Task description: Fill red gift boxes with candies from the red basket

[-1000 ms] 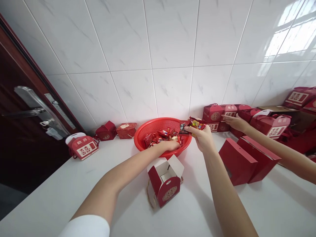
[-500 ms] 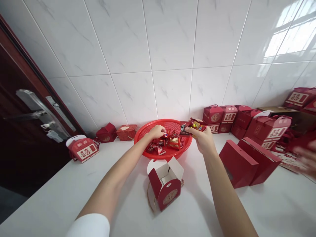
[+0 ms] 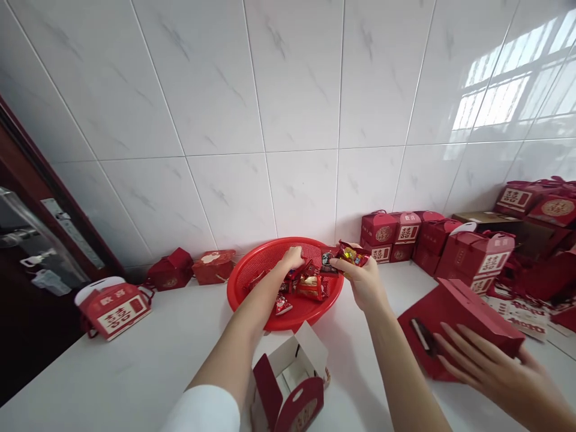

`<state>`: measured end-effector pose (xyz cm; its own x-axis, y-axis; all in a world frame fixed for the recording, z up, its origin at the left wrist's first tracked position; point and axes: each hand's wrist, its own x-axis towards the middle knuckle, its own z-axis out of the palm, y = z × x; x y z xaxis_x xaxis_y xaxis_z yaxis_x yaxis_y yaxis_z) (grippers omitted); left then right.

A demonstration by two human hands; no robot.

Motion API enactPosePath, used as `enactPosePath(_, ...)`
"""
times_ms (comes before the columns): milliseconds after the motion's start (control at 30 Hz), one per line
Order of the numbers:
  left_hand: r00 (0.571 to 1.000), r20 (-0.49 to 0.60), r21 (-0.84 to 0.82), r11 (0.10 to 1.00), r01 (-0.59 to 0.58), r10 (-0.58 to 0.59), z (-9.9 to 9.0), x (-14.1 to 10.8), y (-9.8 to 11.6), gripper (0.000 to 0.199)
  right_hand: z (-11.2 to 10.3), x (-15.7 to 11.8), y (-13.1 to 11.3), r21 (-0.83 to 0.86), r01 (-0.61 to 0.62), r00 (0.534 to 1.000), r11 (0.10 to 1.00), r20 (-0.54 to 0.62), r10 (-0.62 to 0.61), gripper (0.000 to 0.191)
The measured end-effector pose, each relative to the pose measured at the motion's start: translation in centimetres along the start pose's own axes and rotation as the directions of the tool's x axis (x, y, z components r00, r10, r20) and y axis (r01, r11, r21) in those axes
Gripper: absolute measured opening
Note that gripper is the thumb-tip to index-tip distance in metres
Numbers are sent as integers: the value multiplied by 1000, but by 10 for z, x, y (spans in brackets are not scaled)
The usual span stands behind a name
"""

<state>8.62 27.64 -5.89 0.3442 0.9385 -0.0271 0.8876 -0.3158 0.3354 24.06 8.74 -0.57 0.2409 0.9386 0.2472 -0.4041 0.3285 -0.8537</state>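
Head view: sweets point(image 3: 310, 287) lie in the red basket point(image 3: 234, 294) on the counter point(image 3: 157, 372).
Left hand point(image 3: 293, 257): has shifted rightward among the sweets — picking seems under way; fingertips hidden, grip cannot be told.
Right hand point(image 3: 360, 277): still pinching wrapped sweets point(image 3: 353, 254) above the basket's right rim.
Box point(image 3: 294, 375): open, just before the basket.
Co-worker's hand point(image 3: 490, 363): now spread across a bag point(image 3: 450, 309).

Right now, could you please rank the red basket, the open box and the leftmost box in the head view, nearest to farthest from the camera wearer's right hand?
From the right hand:
1. Red basket, immediately to its left.
2. Open box, to the left and nearer the wearer.
3. Leftmost box, far left, beside the door.
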Motion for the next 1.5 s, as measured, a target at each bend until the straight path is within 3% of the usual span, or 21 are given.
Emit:
enactPosePath(233,992,73,43,994,102,-104,-15,-10,1,33,5,-8,-9,43,-15,1000,999,17,14,36)
enactPosePath(533,970,-6,-43,970,241,-242,1,-12,28,36,3,-18,-29,30,21,1000,999,15,-21,42)
enactPosePath(667,984,9,-163,970,179,-180,-7,-14,33,34,-1,-15,-30,38,41,999,998,-2,-41,42)
enactPosePath(800,999,31,-352,935,36,-27,-36,-29,42,26,-3,-16,-35,40,58,998,998,-10,-57,42)
enactPosePath(867,997,24,-444,894,-55,73,-55,-47,45,19,-3,-18,-39,43,66,998,997,-13,-66,40)
enactPosePath(967,979,49,-533,834,-142,198,-84,-94,46,19,-1,-22,-46,27,69,998,997,-9,-69,38)
enactPosePath(1000,962,90,-553,817,-167,257,-91,-114,45,21,1,-24,-48,16,72,997,997,4,-72,37)
enactPosePath(1033,918,145,-561,795,-230,368,-96,-134,44,24,2,-25,-49,6,75,997,997,24,-75,35)
enactPosePath(1100,886,183,-505,814,-287,426,-101,-174,40,28,6,-29,-50,-6,80,994,997,76,-79,33)
enactPosePath(1200,899,196,-327,890,-318,393,-96,-218,34,29,13,-37,-50,-22,87,985,996,153,-83,32)
enactPosePath(1333,908,250,-236,930,-281,337,-84,-246,27,39,23,-48,-48,-49,64,962,997,267,-49,32)
enactPosePath(1433,955,134,-101,962,-254,266,-77,-258,27,41,28,-54,-48,-80,54,943,995,331,-25,33)
enactPosePath(1500,986,57,3,987,-159,159,-74,-267,29,44,29,-57,-47,-121,52,932,991,363,-5,35)
